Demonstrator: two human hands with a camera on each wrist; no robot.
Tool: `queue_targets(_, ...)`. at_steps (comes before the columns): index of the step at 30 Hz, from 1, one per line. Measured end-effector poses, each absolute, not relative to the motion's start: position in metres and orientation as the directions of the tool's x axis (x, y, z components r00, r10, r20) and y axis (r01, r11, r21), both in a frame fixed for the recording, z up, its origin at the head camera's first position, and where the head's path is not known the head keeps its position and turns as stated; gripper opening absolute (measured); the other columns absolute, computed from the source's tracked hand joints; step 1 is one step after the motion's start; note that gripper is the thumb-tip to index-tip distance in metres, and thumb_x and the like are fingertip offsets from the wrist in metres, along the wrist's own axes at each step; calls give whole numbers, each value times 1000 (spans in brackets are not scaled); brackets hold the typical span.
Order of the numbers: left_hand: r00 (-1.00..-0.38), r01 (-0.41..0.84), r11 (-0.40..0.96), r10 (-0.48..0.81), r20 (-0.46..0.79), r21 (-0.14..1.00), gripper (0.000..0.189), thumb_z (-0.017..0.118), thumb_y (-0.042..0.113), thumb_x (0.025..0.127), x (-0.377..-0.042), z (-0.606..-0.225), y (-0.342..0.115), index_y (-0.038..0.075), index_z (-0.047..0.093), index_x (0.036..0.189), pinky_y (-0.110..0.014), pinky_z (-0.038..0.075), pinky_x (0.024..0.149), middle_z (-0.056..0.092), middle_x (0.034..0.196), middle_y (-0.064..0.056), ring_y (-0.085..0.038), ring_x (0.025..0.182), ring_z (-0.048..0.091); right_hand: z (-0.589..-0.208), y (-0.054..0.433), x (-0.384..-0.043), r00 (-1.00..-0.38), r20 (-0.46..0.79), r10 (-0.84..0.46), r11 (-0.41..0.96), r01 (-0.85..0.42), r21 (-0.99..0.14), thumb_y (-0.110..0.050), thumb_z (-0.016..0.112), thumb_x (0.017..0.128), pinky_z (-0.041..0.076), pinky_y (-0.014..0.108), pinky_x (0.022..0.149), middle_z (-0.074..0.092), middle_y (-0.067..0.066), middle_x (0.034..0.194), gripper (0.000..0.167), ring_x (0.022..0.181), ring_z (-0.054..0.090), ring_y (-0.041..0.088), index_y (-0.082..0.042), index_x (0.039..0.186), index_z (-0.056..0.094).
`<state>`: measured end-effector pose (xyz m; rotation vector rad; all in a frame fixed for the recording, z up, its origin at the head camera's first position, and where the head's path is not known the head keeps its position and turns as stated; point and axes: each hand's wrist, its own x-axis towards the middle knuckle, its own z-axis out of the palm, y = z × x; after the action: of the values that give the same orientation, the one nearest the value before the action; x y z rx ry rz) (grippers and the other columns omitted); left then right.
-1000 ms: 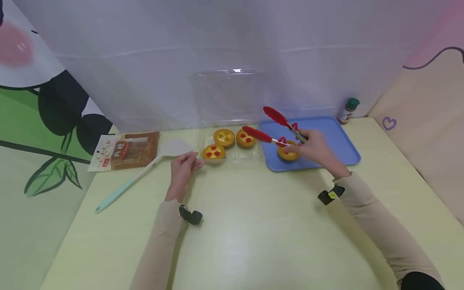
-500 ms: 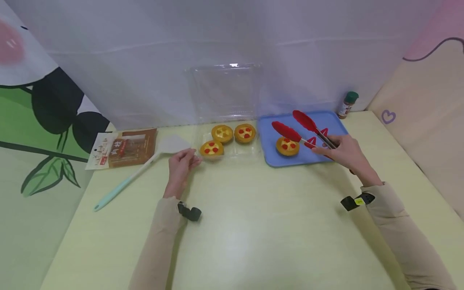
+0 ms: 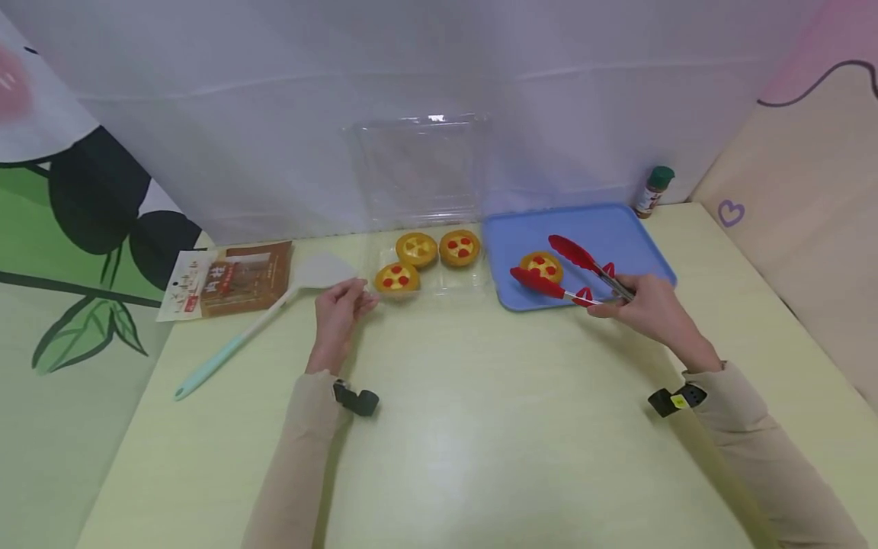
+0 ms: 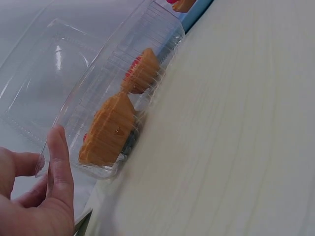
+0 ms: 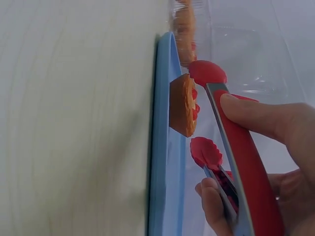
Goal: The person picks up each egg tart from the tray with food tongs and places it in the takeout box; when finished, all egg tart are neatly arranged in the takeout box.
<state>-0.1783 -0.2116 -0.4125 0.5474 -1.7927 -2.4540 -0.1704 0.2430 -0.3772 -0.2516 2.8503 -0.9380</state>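
Observation:
My left hand (image 3: 338,314) pinches the front left corner of a clear plastic clamshell box (image 3: 453,288), its lid standing raised against the wall. Inside sit 3 egg tarts, two with red toppings (image 3: 459,248) and one with yellow pieces (image 3: 415,249). My right hand (image 3: 655,305) grips tongs with red tips (image 3: 538,282), their arms spread apart. The tips overlap a red-topped egg tart (image 3: 546,264) on the blue tray (image 3: 610,229). In the right wrist view, this tart (image 5: 181,105) sits near the tray's edge and the tong tips hold nothing.
A white spatula with a mint handle (image 3: 216,366) lies left of the box. Beside it is a brown and white food packet (image 3: 240,280). A green-capped spice bottle (image 3: 655,192) stands behind the tray's right corner. A white cloth wall (image 3: 288,152) rises along the table's back edge.
The tongs first moved right, off the tart on the tray, then swung lower so that their tips overlap it again. My left hand has stayed at the box corner.

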Motion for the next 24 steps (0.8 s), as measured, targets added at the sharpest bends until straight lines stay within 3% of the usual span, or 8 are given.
queue_targets(10, -938, -145, -329, -255, -236, 933, 37, 56, 10, 100, -178, -413, -211, -15, 51, 126, -19, 60, 71, 64, 73, -1, -9, 65, 68, -381, 238, -165, -981, -30, -191, 826, -144, -545, -36, 79, 82, 28, 24, 44, 45, 2, 59, 47, 53, 39, 16, 5, 95, 62)
queue_targets(17, -941, -129, -352, -251, -226, 927, 37, 56, 9, 99, -178, -414, -210, -17, 50, 126, -18, 60, 67, 63, 69, -1, -10, 64, 68, -377, 237, -164, -982, -39, -184, 823, -132, -553, -32, 78, 83, 26, 23, 40, 34, -4, 53, 42, 47, 35, 14, 4, 101, 67)
queue_targets(21, -944, -124, -339, -250, -216, 932, 37, 55, 9, 100, -178, -414, -210, -16, 51, 126, -18, 60, 67, 64, 68, -1, -9, 63, 68, -375, 238, -163, -981, -50, -189, 821, -130, -556, -33, 77, 84, 24, 22, 40, 34, -5, 52, 44, 45, 31, 12, 4, 105, 68)
queue_targets(24, -943, -124, -335, -254, -216, 934, 36, 55, 9, 100, -178, -414, -210, -16, 52, 125, -18, 60, 67, 64, 68, 0, -9, 63, 68, -375, 240, -164, -980, -59, -192, 814, -125, -568, -34, 77, 84, 23, 22, 40, 32, -6, 51, 54, 45, 28, 10, 9, 116, 66)
